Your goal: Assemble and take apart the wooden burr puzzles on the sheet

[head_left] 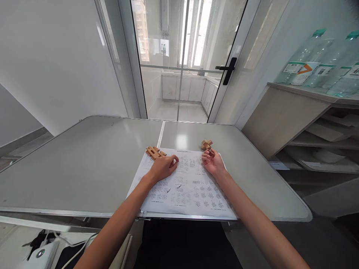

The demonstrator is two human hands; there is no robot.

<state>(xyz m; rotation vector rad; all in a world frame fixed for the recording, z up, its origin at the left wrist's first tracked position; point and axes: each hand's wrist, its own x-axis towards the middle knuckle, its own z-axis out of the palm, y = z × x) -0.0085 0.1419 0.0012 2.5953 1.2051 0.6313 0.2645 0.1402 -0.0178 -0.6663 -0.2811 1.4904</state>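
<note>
My left hand (165, 167) rests on the printed sheet (185, 204), its fingers loosely bent and the thumb apart from the forefinger. Nothing shows between them. Just beyond its knuckles lie several light-brown wooden puzzle pieces (153, 152), notched bars set close together at the sheet's top left corner. On the right, my right hand (213, 163) is turned partly palm up with curled fingers. A wooden burr puzzle (206, 144), made of crossed interlocking bars, is at its fingertips and appears pinched there. The fingers hide its lower part.
The grey-green table (70, 168) carries the sheet, which bears rows of small diagrams and a few pen ticks. Beyond it stands a glass door with a black handle (229, 71). Clear bottles (311, 65) stand on a shelf at right. Below left are cables and a white device (42, 256).
</note>
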